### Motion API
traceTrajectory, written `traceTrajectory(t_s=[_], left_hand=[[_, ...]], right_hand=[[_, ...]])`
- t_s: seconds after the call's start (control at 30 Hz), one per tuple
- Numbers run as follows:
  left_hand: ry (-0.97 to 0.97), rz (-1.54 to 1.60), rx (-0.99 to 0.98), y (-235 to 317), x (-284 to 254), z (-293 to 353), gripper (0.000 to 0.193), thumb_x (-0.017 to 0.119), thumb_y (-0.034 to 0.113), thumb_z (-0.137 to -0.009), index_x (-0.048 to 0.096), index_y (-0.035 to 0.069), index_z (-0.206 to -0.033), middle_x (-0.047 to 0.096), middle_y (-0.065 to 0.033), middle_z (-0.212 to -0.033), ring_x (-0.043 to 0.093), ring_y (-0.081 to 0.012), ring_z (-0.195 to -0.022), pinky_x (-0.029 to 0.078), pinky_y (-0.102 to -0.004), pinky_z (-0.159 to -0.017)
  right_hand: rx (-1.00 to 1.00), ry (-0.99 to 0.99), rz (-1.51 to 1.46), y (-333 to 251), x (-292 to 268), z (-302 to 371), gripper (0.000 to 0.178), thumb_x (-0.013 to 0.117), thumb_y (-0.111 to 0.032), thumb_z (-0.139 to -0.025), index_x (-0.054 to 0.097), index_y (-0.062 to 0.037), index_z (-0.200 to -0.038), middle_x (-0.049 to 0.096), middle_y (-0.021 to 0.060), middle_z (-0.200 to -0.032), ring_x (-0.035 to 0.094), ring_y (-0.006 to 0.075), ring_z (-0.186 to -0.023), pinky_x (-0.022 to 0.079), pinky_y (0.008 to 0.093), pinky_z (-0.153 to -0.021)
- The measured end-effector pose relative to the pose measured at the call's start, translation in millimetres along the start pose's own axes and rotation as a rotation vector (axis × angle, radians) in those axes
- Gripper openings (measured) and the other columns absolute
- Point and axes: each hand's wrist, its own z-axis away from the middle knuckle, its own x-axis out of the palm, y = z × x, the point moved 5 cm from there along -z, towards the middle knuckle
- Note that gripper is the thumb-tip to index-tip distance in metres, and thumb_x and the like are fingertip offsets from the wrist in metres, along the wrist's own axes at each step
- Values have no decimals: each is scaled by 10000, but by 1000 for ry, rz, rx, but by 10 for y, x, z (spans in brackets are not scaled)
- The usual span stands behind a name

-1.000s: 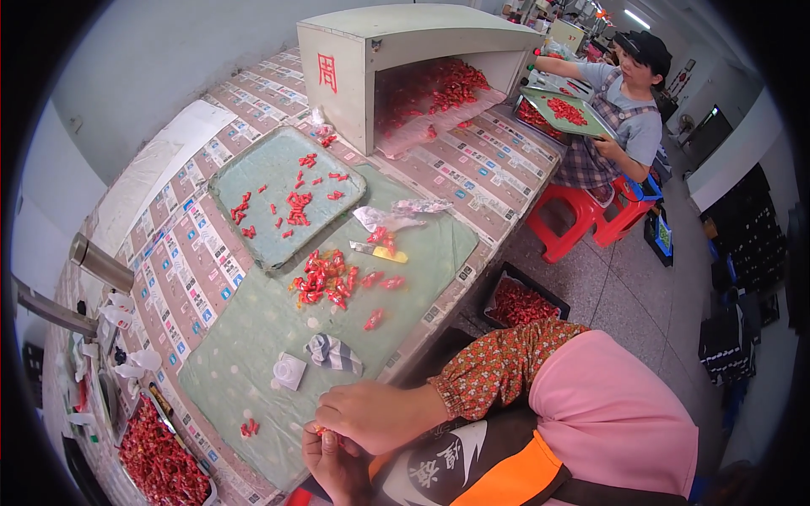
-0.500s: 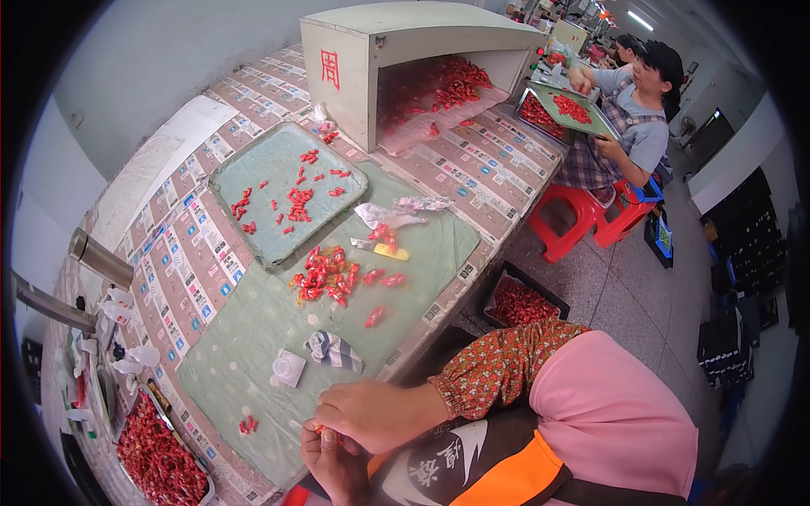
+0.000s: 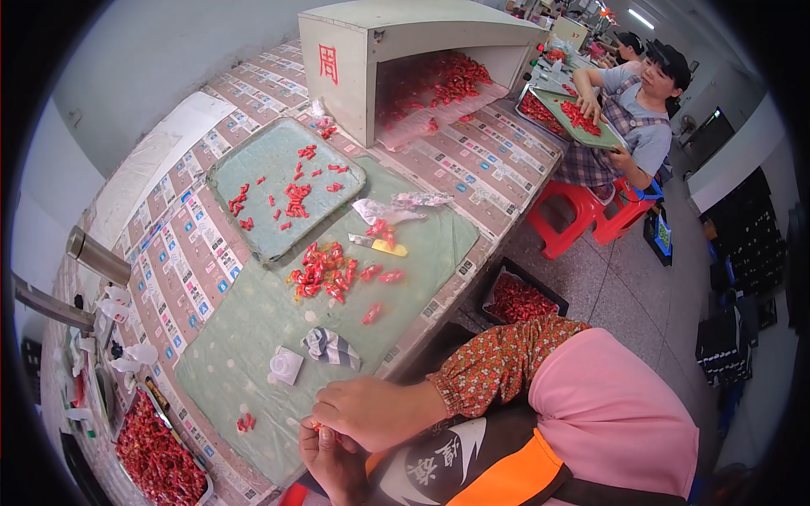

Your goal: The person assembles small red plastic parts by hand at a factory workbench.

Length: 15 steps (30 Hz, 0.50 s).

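Note:
My right hand [image 3: 371,413] and my left hand [image 3: 327,462] meet at the near edge of the table, their fingers closed around a small red-orange piece [image 3: 318,426]. Most of that piece is hidden by the fingers. On the green mat [image 3: 245,337] lies a pile of shiny red pieces [image 3: 323,270] with some orange parts, and a tiny red group [image 3: 245,422] sits nearer my hands. A yellow-handled cutter knife [image 3: 380,244], a striped cloth scrap [image 3: 332,348] and a small white square holder [image 3: 285,366] also rest on the mat.
A shallow green tray [image 3: 291,139] with scattered red pieces stands beyond the pile. At the back is a white box [image 3: 337,76] with red pieces inside. A full tub [image 3: 160,455] sits at lower left, a black crate [image 3: 521,295] on the floor. A co-worker [image 3: 645,110] holds a tray at right.
My hands stay together at nearly the same spot, with the red piece still between the fingers. The co-worker's hand has come down onto the red pieces on their tilted tray.

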Motion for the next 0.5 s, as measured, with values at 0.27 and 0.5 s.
traceTrajectory(t_s=[0.27, 0.5], left_hand=[[13, 4, 8, 38, 31, 42, 236, 638, 170, -933, 524, -9, -1035, 566, -37, -733, 496, -94, -578, 407, -210, -552], [34, 2, 4, 182, 103, 47, 226, 647, 171, -926, 532, 20, -1048, 575, -44, -824, 516, -104, -599, 419, -211, -542]], right_hand=[[18, -75, -19, -21, -139, 35, 255, 649, -144, -775, 543, -7, -962, 581, 140, -878, 607, 333, -831, 495, 420, -678], [405, 160, -373, 443, -744, 514, 291, 635, -239, -908, 570, -17, -1083, 660, 127, -906, 670, 239, -814, 528, 349, -668]])
